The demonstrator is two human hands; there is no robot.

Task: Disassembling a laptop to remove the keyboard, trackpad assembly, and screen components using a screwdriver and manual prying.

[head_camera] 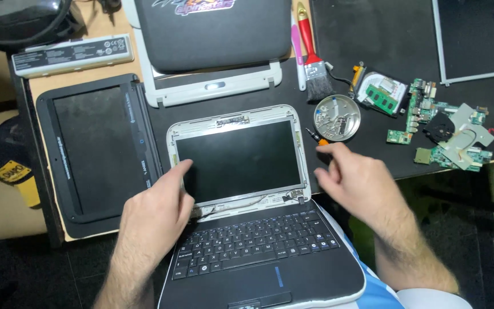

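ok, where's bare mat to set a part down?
Free: dark mat between the brush and the framed panel; a strip between the screw dish and the circuit boards. Crowded: around the open laptop, where the left hand touches its screen and the right hand hovers.

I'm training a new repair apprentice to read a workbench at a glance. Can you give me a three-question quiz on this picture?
1. True or false: the left hand touches the small white-framed laptop at the left edge of its dark screen.
2. Which lies nearest the right hand?
A. the red-handled brush
B. the round metal dish of screws
C. the long white battery pack
3. Fill in: the green circuit boards lie to the ____ of the round metal dish.

Key
1. True.
2. B; the right hand hovers just below it, fingers spread, holding nothing.
3. Right, on the black mat.
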